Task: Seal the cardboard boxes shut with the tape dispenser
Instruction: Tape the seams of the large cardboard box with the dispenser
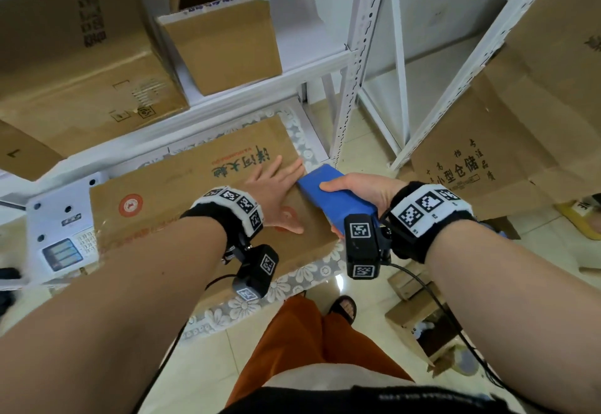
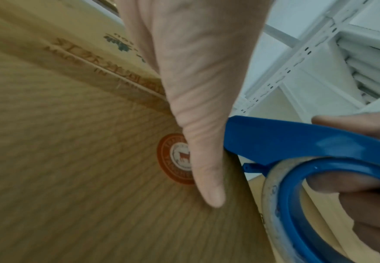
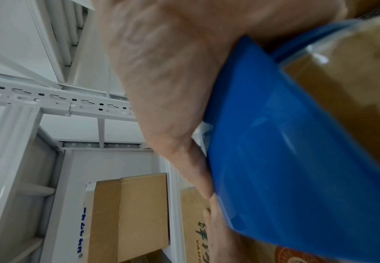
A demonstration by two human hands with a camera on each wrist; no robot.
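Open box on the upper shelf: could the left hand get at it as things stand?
Probably yes. The left hand lies flat on the cardboard box, holding nothing, and the open box stands on the shelf above with nothing visible between. The right hand grips the tape dispenser, off to the side.

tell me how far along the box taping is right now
Done: the flaps of the flat brown cardboard box lie closed under the flat left hand. In hand: the right hand grips the blue plastic tape dispenser at the box's right edge. Left: the open-topped brown carton on the shelf.
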